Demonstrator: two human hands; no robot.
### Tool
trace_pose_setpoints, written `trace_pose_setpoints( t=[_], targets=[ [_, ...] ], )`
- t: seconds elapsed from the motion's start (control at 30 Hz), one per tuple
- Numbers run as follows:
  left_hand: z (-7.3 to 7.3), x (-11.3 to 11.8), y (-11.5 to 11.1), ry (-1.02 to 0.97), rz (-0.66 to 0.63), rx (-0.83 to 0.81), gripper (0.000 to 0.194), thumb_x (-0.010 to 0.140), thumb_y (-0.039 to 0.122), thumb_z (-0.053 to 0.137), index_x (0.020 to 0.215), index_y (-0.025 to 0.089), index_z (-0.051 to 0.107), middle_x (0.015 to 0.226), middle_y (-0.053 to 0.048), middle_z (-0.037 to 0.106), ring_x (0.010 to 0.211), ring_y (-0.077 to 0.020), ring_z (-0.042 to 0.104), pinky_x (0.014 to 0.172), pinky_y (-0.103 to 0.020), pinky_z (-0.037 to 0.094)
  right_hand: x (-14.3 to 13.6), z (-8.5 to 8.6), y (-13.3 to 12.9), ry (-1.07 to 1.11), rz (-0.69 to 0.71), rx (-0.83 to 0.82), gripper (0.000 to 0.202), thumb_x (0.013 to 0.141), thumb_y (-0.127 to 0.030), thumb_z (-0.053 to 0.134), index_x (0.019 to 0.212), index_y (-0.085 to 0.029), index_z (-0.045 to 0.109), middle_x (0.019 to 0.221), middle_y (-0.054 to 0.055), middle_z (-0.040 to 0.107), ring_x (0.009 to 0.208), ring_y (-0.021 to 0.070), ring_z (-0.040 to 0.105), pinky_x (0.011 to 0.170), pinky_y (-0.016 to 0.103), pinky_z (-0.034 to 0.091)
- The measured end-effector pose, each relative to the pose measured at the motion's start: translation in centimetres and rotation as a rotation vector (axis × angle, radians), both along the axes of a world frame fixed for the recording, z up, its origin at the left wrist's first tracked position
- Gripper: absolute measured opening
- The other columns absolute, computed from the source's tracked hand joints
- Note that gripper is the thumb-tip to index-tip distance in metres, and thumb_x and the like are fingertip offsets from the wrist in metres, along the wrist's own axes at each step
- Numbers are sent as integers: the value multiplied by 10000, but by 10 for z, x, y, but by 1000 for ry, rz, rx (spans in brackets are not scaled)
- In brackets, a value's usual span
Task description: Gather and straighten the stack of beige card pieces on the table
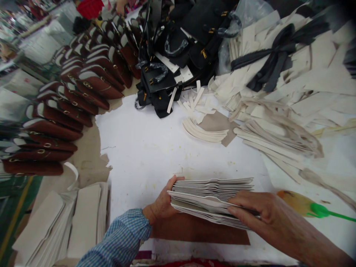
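Note:
A thick stack of off-white cut panels [211, 202] stands on edge near the front of the table. My left hand [164, 198] is wrapped round the stack's left end, with the thumb at the far side. My right hand [258, 211] pinches the right end of a panel that sits a little apart from the others. Beneath the stack lies a brown sheet [200, 231]. To the right of my right hand is a bottle with amber contents [296, 202] and a green nozzle [319, 210], lying on its side.
Rows of brown bags [75, 100] fill the left side. Black bags [178, 48] are heaped at the back. Pale strips and offcuts [314, 70] cover the right. A fan of curved strips [205, 130] lies mid-table; more panels [83, 218] are stacked front left.

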State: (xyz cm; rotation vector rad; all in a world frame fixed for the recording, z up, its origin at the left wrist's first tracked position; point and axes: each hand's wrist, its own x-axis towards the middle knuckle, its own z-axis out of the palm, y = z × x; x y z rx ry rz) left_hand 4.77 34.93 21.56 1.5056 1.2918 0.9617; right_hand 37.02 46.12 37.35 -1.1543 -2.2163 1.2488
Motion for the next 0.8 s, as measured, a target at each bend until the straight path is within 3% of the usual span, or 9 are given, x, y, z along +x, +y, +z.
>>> trace_pose_setpoints(
  t=[0.1, 0.33, 0.4, 0.53, 0.63, 0.8],
  targets=[
    [-3, -1, 1, 7, -33, 51, 1237, 723, 488, 931, 1635, 338, 109, 1532, -148, 528, 1261, -350, 644, 1188, -576, 448, -5, -1, 1, -217, 176, -60, 420, 1020, -402, 459, 642, -230, 522, 596, -39, 609, 553, 133, 570, 531, 276, 355],
    [6, 0, 5, 20, -64, 93, 1185, 737, 507, 920, 1626, 340, 155, 1465, -122, 596, 1195, -339, 675, 1159, -577, 480, -1, -3, -2, -266, 246, -123, 404, 1072, -444, 368, 765, -250, 545, 703, -25, 640, 649, 156, 613, 599, 301, 395],
    [8, 1, 5, 18, -71, 103, 1143, 762, 526, 896, 1623, 333, 169, 1444, -129, 606, 1174, -327, 684, 1136, -559, 504, 1, -6, -4, -262, 275, -68, 385, 1074, -409, 383, 761, -252, 541, 708, -26, 638, 642, 161, 611, 597, 307, 405],
    [10, 2, 3, 30, -66, 140, 1180, 786, 521, 877, 1638, 336, 82, 1489, -151, 544, 1198, -317, 673, 1110, -524, 524, 3, -19, -9, -270, 304, 181, 273, 1004, -183, 452, 748, -252, 520, 704, -32, 608, 617, 171, 596, 584, 324, 409],
    [12, 2, 2, 50, -59, 164, 1219, 800, 489, 873, 1646, 337, 8, 1526, -164, 500, 1230, -327, 657, 1125, -538, 510, 2, -28, -14, -256, 285, 343, 227, 960, -133, 484, 774, -256, 524, 770, -8, 604, 666, 200, 617, 595, 350, 450],
    [18, 2, 3, 70, -70, 183, 1264, 794, 444, 885, 1653, 334, -36, 1554, -179, 483, 1297, -363, 620, 1133, -556, 507, 5, -31, -16, -214, 224, 327, 144, 968, -175, 529, 1021, -273, 621, 971, 24, 677, 838, 233, 695, 694, 396, 573]
  ],
)
